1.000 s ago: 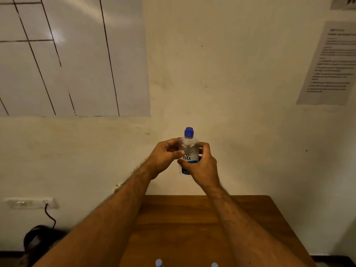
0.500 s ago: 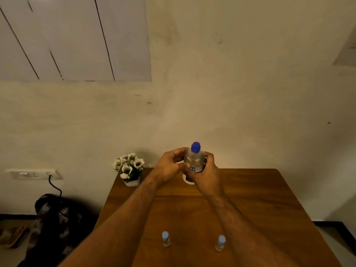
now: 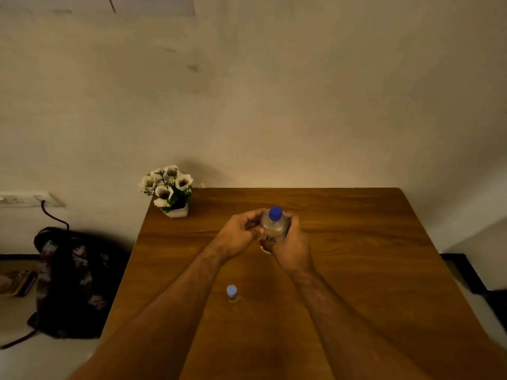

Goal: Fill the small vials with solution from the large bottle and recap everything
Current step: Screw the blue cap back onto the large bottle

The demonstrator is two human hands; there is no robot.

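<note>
The large clear bottle [image 3: 274, 227] with a blue cap is upright over the middle of the wooden table [image 3: 370, 242]. My right hand [image 3: 290, 249] grips its body from the right and front. My left hand [image 3: 241, 234] holds its left side with curled fingers. One small vial [image 3: 232, 293] with a pale blue cap stands on the table nearer to me, between my forearms. My right forearm hides the table to the vial's right.
A small white pot of white flowers [image 3: 170, 190] sits at the table's far left corner. A dark backpack [image 3: 71, 281] lies on the floor to the left, under a wall socket [image 3: 27, 200] with a cable. The wall is close behind the table.
The view has tilted down, so more of the table shows. The bottle, held in both hands, has come lower towards the table. The right vial is now hidden behind my right forearm.
</note>
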